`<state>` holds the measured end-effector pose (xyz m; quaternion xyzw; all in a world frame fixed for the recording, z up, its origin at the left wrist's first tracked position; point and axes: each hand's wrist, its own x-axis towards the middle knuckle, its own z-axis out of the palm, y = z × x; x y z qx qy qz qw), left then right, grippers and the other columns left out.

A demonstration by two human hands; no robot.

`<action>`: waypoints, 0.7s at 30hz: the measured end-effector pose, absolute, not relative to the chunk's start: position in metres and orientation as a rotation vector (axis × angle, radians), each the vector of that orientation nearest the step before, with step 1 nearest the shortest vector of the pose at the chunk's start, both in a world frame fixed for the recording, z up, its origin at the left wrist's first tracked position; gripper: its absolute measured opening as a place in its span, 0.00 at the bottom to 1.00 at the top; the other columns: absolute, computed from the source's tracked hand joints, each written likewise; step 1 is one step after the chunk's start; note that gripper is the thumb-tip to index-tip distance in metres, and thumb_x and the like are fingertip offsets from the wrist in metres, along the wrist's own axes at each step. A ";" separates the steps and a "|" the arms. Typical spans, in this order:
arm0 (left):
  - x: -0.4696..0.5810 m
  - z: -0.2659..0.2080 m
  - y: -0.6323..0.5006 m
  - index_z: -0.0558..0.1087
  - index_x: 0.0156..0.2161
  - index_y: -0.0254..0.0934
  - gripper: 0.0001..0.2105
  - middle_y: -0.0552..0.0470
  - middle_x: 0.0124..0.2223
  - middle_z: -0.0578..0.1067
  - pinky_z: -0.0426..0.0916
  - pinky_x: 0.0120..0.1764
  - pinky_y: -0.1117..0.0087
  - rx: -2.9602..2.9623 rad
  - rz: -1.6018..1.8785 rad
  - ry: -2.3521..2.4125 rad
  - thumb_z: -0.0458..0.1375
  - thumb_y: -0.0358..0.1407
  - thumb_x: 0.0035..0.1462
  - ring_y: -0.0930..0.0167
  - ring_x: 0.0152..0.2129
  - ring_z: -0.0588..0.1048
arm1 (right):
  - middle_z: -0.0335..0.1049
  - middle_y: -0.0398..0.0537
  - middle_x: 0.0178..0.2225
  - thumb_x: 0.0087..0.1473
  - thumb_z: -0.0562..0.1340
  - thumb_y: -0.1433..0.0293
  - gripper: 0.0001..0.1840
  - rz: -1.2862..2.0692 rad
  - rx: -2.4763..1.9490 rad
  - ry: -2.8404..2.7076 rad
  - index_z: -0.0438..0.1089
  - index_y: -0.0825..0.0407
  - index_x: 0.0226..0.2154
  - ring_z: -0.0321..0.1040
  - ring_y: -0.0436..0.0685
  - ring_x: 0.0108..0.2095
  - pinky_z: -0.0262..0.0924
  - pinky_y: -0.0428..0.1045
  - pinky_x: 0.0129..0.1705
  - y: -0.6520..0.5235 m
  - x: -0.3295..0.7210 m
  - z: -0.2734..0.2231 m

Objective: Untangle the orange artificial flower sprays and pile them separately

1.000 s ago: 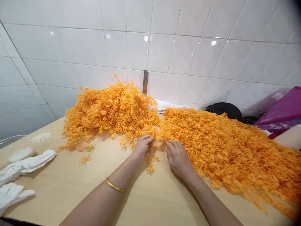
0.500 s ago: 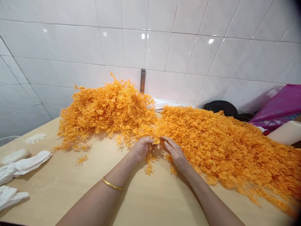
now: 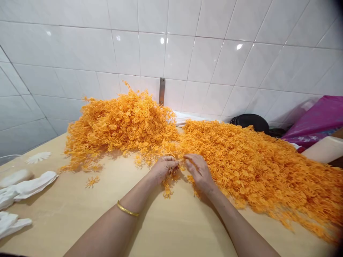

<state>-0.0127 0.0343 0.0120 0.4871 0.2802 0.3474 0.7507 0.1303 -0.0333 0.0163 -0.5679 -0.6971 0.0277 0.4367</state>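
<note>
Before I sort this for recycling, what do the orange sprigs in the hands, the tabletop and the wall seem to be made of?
The orange flower-shaped sprigs look like moulded plastic: thin, springy stems, uniform colour, slight sheen. The pale beige tabletop looks like smooth laminate or sealed wood, with a matte, even surface. The white wall tiles seem glazed ceramic: glossy, with lamp reflections and grout lines.

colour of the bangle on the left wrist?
Gold. The bangle shows best in the head view, on the left forearm above the table.
</note>
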 end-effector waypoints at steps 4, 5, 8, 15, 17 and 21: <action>-0.013 0.009 0.034 0.63 0.18 0.33 0.11 0.56 0.16 0.64 0.57 0.19 0.76 1.044 0.754 0.547 0.62 0.34 0.37 0.80 0.13 0.62 | 0.66 0.49 0.37 0.51 0.54 0.63 0.11 -0.177 -1.479 -1.948 0.66 0.51 0.35 0.56 0.58 0.42 0.49 0.55 0.45 -0.035 0.119 0.015; -0.012 0.009 0.034 0.63 0.18 0.33 0.12 0.56 0.16 0.64 0.57 0.19 0.76 1.052 0.752 0.538 0.62 0.35 0.37 0.79 0.13 0.63 | 0.66 0.49 0.35 0.53 0.53 0.65 0.09 -0.223 -1.503 -1.959 0.66 0.51 0.32 0.56 0.57 0.40 0.49 0.55 0.44 -0.035 0.117 0.015; -0.010 0.007 0.033 0.62 0.17 0.33 0.13 0.54 0.16 0.65 0.56 0.18 0.77 1.113 0.753 0.546 0.61 0.36 0.39 0.79 0.13 0.63 | 0.64 0.47 0.28 0.55 0.49 0.70 0.11 -0.318 -1.534 -1.982 0.62 0.52 0.25 0.55 0.55 0.34 0.48 0.53 0.40 -0.035 0.113 0.016; -0.012 0.008 0.044 0.60 0.19 0.34 0.11 0.57 0.16 0.64 0.53 0.16 0.79 0.947 1.002 0.779 0.58 0.35 0.43 0.81 0.11 0.60 | 0.53 0.43 0.20 0.52 0.47 0.73 0.12 -0.379 -1.324 -1.794 0.51 0.51 0.19 0.52 0.51 0.25 0.48 0.50 0.34 -0.059 0.102 0.035; -0.015 0.009 0.046 0.60 0.20 0.34 0.10 0.56 0.17 0.66 0.54 0.16 0.79 0.927 1.008 0.788 0.57 0.35 0.44 0.81 0.11 0.62 | 0.51 0.42 0.19 0.53 0.48 0.72 0.14 -0.452 -1.364 -1.616 0.48 0.50 0.17 0.51 0.51 0.24 0.48 0.51 0.34 -0.064 0.112 0.041; -0.019 0.011 0.045 0.65 0.27 0.33 0.03 0.54 0.19 0.68 0.57 0.18 0.78 0.960 0.924 0.680 0.55 0.32 0.47 0.79 0.13 0.64 | 0.56 0.46 0.20 0.51 0.52 0.68 0.12 -0.703 -1.775 -1.353 0.55 0.51 0.18 0.54 0.55 0.27 0.46 0.52 0.31 -0.059 0.147 0.040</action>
